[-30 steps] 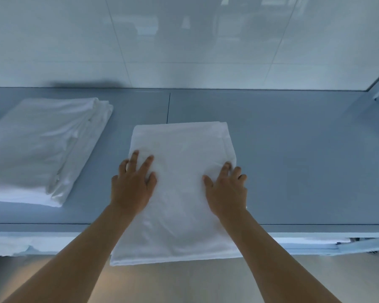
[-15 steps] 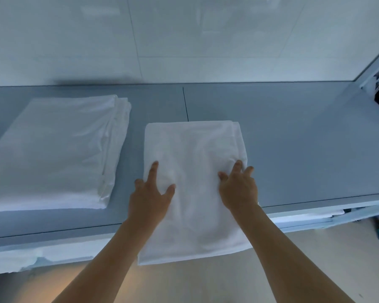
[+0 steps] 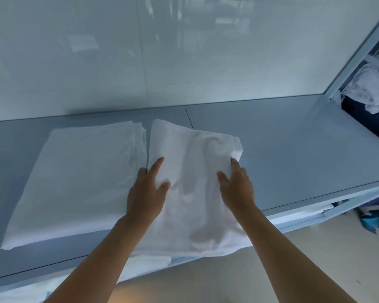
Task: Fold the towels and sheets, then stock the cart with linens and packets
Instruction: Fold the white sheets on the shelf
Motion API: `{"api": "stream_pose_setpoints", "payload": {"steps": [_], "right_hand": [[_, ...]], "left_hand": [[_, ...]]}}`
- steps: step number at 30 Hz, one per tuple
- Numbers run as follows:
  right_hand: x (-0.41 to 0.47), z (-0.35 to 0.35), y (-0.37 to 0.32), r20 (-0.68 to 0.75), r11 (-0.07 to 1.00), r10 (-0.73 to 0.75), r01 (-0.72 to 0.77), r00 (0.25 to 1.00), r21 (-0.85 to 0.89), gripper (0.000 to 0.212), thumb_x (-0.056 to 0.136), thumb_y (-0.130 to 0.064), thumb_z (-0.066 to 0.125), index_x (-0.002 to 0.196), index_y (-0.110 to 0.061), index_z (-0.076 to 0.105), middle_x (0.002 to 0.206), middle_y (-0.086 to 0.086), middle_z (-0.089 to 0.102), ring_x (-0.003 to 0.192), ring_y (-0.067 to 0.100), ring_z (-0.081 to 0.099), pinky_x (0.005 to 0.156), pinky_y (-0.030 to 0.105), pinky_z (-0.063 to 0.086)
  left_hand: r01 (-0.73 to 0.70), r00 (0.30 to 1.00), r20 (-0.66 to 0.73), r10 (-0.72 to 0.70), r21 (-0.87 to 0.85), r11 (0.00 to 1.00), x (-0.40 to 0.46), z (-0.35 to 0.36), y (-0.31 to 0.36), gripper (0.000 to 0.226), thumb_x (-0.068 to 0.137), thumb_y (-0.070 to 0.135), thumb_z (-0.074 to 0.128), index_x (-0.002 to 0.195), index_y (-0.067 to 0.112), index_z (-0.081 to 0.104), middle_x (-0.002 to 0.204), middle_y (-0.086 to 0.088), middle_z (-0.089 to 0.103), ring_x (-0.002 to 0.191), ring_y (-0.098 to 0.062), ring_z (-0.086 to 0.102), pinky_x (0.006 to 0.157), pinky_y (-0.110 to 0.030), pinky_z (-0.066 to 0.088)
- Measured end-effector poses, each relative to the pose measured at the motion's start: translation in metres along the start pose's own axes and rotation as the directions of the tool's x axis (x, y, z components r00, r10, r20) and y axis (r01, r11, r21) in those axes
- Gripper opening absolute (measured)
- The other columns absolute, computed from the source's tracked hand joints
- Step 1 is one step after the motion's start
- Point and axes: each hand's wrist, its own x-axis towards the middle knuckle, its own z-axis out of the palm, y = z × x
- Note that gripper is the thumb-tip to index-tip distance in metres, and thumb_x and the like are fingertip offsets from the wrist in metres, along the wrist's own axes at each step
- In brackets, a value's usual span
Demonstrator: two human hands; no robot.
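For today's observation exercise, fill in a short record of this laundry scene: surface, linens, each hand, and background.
surface: grey flat table top
centre linen: white folded towel, near end hanging over the table's front edge
left linen: white folded sheet stack, lying beside the towel
left hand: grip on the towel's left edge
right hand: grip on the towel's right edge
background: glossy white tiled wall; crumpled white laundry at far right
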Motion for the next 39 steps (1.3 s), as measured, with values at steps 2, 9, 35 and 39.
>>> {"api": "stream_pose_setpoints", "payload": {"steps": [2, 9, 35, 39], "right_hand": [[0.002, -0.005, -0.029, -0.03, 0.999, -0.039, 0.04, 0.999, 0.014, 0.06, 0.102, -0.039, 0.054, 0.156, -0.022, 0.032, 0.127, 0.015, 0.055, 0.11, 0.042, 0.061, 0.091, 0.045, 0.047], [0.0, 0.005, -0.151, -0.051, 0.979, -0.176, 0.18, 0.983, 0.1, 0.06, 0.102, -0.039, 0.054, 0.156, -0.022, 0.032, 0.13, 0.014, 0.055, 0.113, 0.04, 0.061, 0.093, 0.044, 0.048], [-0.021, 0.164, -0.227, 0.464, 0.972, 0.098, -0.185, 0.88, 0.145, 0.112, 0.075, -0.081, 0.064, 0.159, -0.033, 0.008, 0.145, 0.014, 0.05, 0.129, 0.041, 0.054, 0.108, 0.052, 0.046], [-0.019, 0.164, -0.224, 0.49, 0.968, 0.098, -0.197, 0.866, 0.154, 0.125, 0.067, -0.082, 0.071, 0.161, -0.033, 0.005, 0.148, 0.012, 0.049, 0.131, 0.038, 0.053, 0.109, 0.051, 0.046]], "left_hand": [[-0.005, 0.999, -0.034, 0.005, -0.006, 1.0, 0.01, -0.024, -0.007, 0.066, 0.099, 0.039, 0.061, 0.156, 0.046, 0.029, 0.127, -0.007, 0.051, 0.11, -0.035, 0.062, 0.091, -0.045, 0.05], [-0.003, 0.986, -0.169, 0.004, 0.008, 1.0, 0.036, -0.13, -0.051, 0.066, 0.098, 0.041, 0.062, 0.155, 0.046, 0.03, 0.118, -0.001, 0.049, 0.102, -0.032, 0.062, 0.086, -0.042, 0.049], [0.459, 0.888, 0.092, -0.45, -0.213, 0.863, 0.064, -0.184, -0.267, 0.096, 0.081, 0.075, 0.066, 0.157, 0.03, 0.029, 0.149, -0.003, 0.054, 0.13, -0.034, 0.056, 0.098, -0.039, 0.044], [0.518, 0.855, 0.134, -0.501, -0.269, 0.812, 0.069, -0.184, -0.261, 0.105, 0.058, 0.084, 0.074, 0.142, 0.026, 0.05, 0.131, -0.001, 0.066, 0.114, -0.027, 0.065, 0.095, -0.04, 0.051]]}}
